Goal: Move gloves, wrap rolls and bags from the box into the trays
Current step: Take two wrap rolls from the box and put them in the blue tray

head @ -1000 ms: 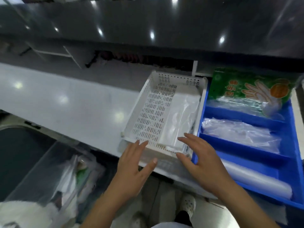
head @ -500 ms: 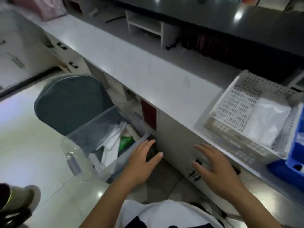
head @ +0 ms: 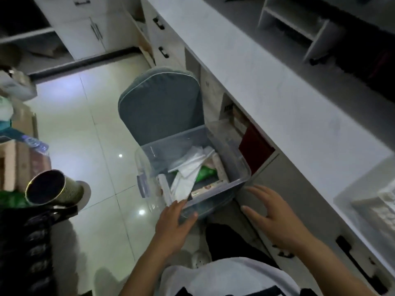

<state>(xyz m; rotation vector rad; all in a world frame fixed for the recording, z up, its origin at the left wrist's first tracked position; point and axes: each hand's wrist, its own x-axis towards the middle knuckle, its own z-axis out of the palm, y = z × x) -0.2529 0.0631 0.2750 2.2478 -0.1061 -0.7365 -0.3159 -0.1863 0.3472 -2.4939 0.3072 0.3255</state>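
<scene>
Box (head: 239, 165), clear plastic, sits on a grey chair seat (head: 162, 110) just beside the white worktop (head: 277, 86), its long axis running away from the person; it holds white bags, a green packet and a wrap roll (head: 165, 190) lying along its left wall, any print too blurred to read. Left hand (head: 175, 227) rests open on the box's near rim, holding nothing. Right hand (head: 271, 216) hovers beside the box, fingers spread and empty.

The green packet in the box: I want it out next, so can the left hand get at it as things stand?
Probably yes. The left hand is at the box's near rim and the box is open, though white bags lie partly over the green packet.
</scene>
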